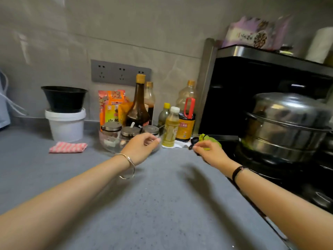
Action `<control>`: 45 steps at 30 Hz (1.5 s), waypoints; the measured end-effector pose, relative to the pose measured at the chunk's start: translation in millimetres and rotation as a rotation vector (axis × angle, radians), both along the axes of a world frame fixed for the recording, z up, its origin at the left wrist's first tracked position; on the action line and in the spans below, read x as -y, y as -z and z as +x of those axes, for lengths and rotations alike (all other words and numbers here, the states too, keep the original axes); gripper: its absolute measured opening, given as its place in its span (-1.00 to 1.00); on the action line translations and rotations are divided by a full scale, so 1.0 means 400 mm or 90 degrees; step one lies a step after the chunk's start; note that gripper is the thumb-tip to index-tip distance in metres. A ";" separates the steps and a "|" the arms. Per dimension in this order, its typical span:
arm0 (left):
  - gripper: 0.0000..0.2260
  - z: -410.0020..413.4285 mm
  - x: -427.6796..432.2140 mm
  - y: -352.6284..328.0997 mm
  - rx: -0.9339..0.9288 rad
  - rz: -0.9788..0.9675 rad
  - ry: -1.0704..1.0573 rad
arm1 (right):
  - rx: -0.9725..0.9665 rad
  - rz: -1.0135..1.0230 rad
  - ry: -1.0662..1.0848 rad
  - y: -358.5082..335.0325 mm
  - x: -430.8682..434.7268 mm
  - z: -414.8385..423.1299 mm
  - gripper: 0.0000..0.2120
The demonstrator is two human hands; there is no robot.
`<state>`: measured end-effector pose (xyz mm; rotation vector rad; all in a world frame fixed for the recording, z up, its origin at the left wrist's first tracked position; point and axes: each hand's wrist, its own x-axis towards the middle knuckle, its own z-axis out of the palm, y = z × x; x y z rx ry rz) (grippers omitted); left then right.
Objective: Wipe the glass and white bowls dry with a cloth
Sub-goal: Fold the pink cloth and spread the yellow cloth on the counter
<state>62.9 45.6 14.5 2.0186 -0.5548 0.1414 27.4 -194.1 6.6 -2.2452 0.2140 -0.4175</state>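
Note:
A clear glass bowl point(110, 144) sits on the grey counter point(162, 195) in front of the condiment jars. My left hand point(141, 147) is at the bowl's right rim, and its curled fingers and thumb grip the edge. To the right, my right hand point(210, 151) holds a bunched green cloth point(211, 139) next to the stove, with a small black loop point(194, 141) sticking out by the fingers. A folded pink striped cloth point(68, 147) lies on the counter left of the bowl.
A black bowl point(64, 99) rests on a white bucket point(66, 124) at the back left. Steel-lidded jars point(111, 127), sauce and oil bottles point(137, 105) and snack packets line the wall. A steel steamer pot point(288, 123) stands on the black stove at right.

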 end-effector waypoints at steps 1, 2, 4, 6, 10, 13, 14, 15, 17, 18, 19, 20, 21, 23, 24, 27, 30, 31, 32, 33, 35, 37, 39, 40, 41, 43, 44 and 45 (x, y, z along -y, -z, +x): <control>-0.78 0.000 0.045 0.007 -0.011 -0.001 0.011 | -0.013 -0.005 0.010 0.017 0.052 -0.012 -0.76; -0.78 0.001 0.099 0.015 -0.027 -0.003 0.023 | -0.026 -0.017 0.021 0.033 0.109 -0.022 -0.73; -0.76 0.008 0.171 0.036 -0.054 0.003 0.031 | -0.050 -0.064 0.006 0.073 0.177 -0.009 -0.70; -0.72 0.016 0.249 0.059 -0.075 0.002 0.034 | -0.078 -0.091 -0.005 0.114 0.235 0.022 -0.67; -0.76 0.032 0.358 0.083 -0.062 0.011 0.038 | -0.144 -0.124 0.008 0.175 0.286 0.081 -0.60; -0.76 0.035 0.395 0.086 -0.041 0.007 0.037 | -0.130 -0.127 -0.014 0.178 0.287 0.088 -0.55; -0.76 0.038 0.402 0.087 -0.036 0.004 0.032 | -0.117 -0.131 -0.008 0.177 0.294 0.091 -0.56; -0.77 0.038 0.405 0.087 -0.033 -0.002 0.028 | -0.094 -0.123 0.008 0.171 0.297 0.090 -0.59; -0.76 0.032 0.405 0.083 -0.034 -0.021 0.026 | -0.020 -0.060 0.055 0.146 0.305 0.079 -0.76; -0.76 0.027 0.403 0.081 -0.032 -0.034 0.026 | 0.022 -0.022 0.065 0.127 0.303 0.069 -0.86; -0.75 0.022 0.399 0.080 -0.026 -0.041 0.030 | 0.059 0.010 0.065 0.111 0.305 0.059 -0.84; -0.72 0.017 0.393 0.077 -0.011 -0.043 0.043 | 0.088 0.036 0.060 0.089 0.303 0.048 -0.77; -0.67 0.011 0.385 0.071 0.011 -0.038 0.066 | 0.119 0.077 0.040 0.061 0.297 0.034 -0.72; -0.49 0.002 0.370 0.055 0.043 -0.014 0.130 | 0.155 0.152 -0.020 -0.012 0.276 -0.003 -0.71; -0.39 -0.007 0.365 0.043 0.060 0.003 0.157 | 0.162 0.182 -0.047 -0.052 0.264 -0.022 -0.73; -0.14 -0.034 0.359 0.011 0.094 0.026 0.197 | 0.164 0.237 -0.120 -0.169 0.224 -0.070 -0.79; -0.28 -0.075 0.352 -0.029 0.101 -0.048 0.227 | 0.167 0.245 -0.143 -0.264 0.191 -0.113 -0.84; -0.43 -0.094 0.341 -0.049 0.106 -0.096 0.230 | 0.168 0.246 -0.142 -0.292 0.178 -0.132 -0.85; -0.55 -0.107 0.327 -0.069 0.110 -0.138 0.229 | 0.167 0.254 -0.139 -0.311 0.171 -0.144 -0.85; -0.65 -0.126 0.308 -0.097 0.104 -0.171 0.229 | 0.167 0.277 -0.134 -0.335 0.162 -0.164 -0.86; -0.74 -0.158 0.271 -0.148 0.081 -0.195 0.240 | 0.161 0.339 -0.138 -0.365 0.157 -0.190 -0.91; -0.76 -0.206 0.244 -0.203 0.078 -0.201 0.251 | 0.122 0.409 -0.168 -0.397 0.151 -0.221 -0.91; -0.77 -0.247 0.232 -0.252 0.061 -0.218 0.252 | 0.051 0.476 -0.210 -0.423 0.142 -0.255 -0.89; -0.77 -0.260 0.233 -0.272 0.050 -0.230 0.242 | 0.027 0.504 -0.240 -0.427 0.143 -0.265 -0.77; -0.79 -0.275 0.235 -0.289 0.037 -0.240 0.225 | 0.009 0.536 -0.273 -0.429 0.139 -0.280 -0.64; -0.82 -0.294 0.237 -0.303 -0.014 -0.259 0.172 | 0.012 0.584 -0.337 -0.407 0.120 -0.299 -0.49; -0.82 -0.303 0.236 -0.302 -0.056 -0.273 0.149 | 0.022 0.574 -0.352 -0.380 0.114 -0.299 -0.44; -0.81 -0.308 0.237 -0.298 -0.097 -0.289 0.137 | 0.028 0.541 -0.352 -0.349 0.109 -0.294 -0.34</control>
